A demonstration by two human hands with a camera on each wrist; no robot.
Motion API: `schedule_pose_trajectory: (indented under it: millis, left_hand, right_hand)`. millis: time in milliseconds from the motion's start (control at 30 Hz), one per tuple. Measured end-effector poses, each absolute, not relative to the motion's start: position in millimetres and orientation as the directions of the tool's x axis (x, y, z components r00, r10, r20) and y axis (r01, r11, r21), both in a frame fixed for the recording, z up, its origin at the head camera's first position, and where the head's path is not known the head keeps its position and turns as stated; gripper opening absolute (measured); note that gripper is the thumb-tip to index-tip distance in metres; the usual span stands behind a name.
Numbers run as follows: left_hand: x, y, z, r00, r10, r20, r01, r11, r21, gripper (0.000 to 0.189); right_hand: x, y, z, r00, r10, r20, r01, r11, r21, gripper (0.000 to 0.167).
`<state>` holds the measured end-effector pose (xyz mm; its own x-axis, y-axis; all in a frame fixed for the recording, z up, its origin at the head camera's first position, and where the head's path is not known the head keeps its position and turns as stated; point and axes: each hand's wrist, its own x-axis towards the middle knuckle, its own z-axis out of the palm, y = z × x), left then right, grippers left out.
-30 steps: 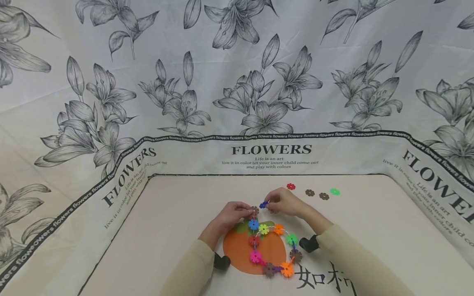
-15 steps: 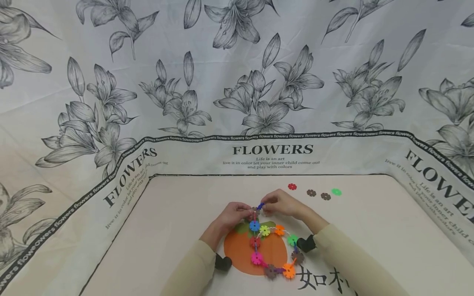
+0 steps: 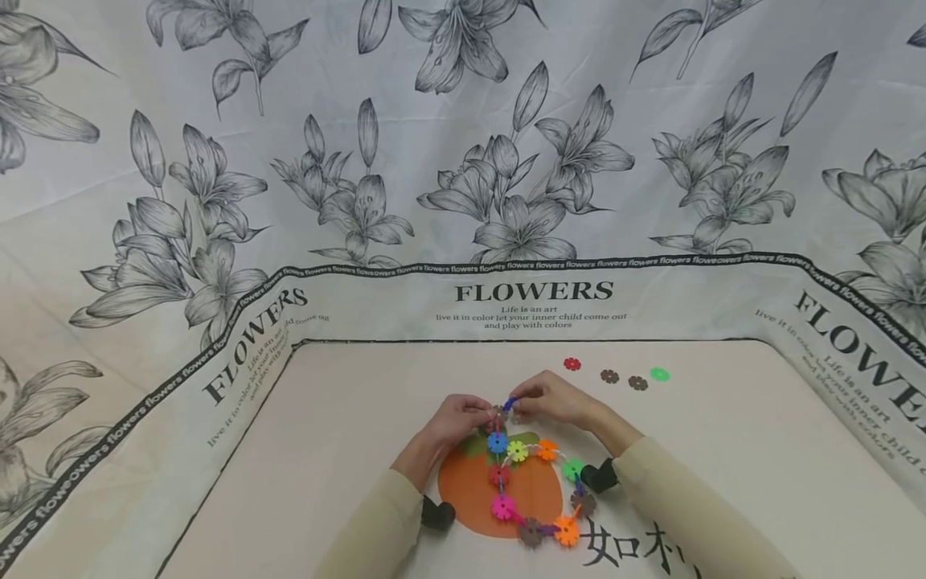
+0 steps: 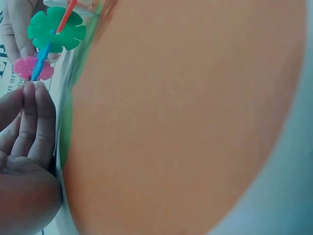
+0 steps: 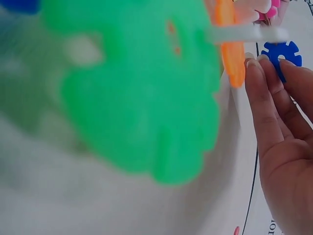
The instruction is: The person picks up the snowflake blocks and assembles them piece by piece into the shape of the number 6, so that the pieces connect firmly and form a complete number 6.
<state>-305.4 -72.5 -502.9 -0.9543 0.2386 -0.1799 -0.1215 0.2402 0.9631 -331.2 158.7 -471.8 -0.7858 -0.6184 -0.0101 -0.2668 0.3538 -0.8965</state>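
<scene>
A chain of interlocking snowflake discs in several colours hangs in a loop below my hands; its blue disc (image 3: 497,442) faces the head camera. At its top, my left hand (image 3: 459,420) pinches a brown snowflake disc (image 3: 500,415) between thumb and fingertips. My right hand (image 3: 555,400) pinches a dark blue snowflake disc (image 5: 293,55), which is right at the brown disc's upper edge. In the left wrist view, a pink disc (image 4: 46,72) sits just past the left fingertips, followed by a green disc (image 4: 44,32). A blurred green disc (image 5: 142,103) fills much of the right wrist view.
Loose discs lie at the back right: a red disc (image 3: 572,364), two brown ones and a light green disc (image 3: 659,375). The tabletop (image 3: 325,450) bears a printed orange fruit (image 3: 463,490) and black characters. A flower-patterned cloth (image 3: 347,301) rises around the table.
My right hand has shifted slightly left, bringing the dark blue disc from a small gap to the edge of the brown disc. My left hand has stayed nearly still.
</scene>
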Motion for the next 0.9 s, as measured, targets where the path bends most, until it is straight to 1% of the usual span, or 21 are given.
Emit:
schedule_pose_trajectory:
  millis: [233,467,700,900]
  left_hand:
    - [-304.9,-72.0,-500.4,-0.951,0.248,-0.185,-0.125,0.242,0.962,0.015]
    - [-305.2,-72.9,-502.1,-0.944,0.258,-0.205,-0.139,0.251,0.958,0.015]
    - [-303.1,-74.0,-500.6,-0.942,0.275,-0.191,-0.127,0.232,0.964,0.016]
    - [-303.3,-74.6,-499.7,-0.946,0.267,-0.184,-0.118,0.246,0.962,0.016]
  right_hand:
    - [-330.6,161.0,-470.7,-0.779,-0.626,-0.024,-0.266,0.365,-0.892,0.022]
    - [-330.3,160.8,-472.6,-0.792,-0.606,-0.066,-0.225,0.391,-0.892,0.024]
    - [-328.6,159.2,-475.2,-0.798,-0.600,-0.065,-0.185,0.346,-0.920,0.027]
    - [-329.9,156.6,-477.2,-0.781,-0.618,-0.088,-0.136,0.306,-0.942,0.029]
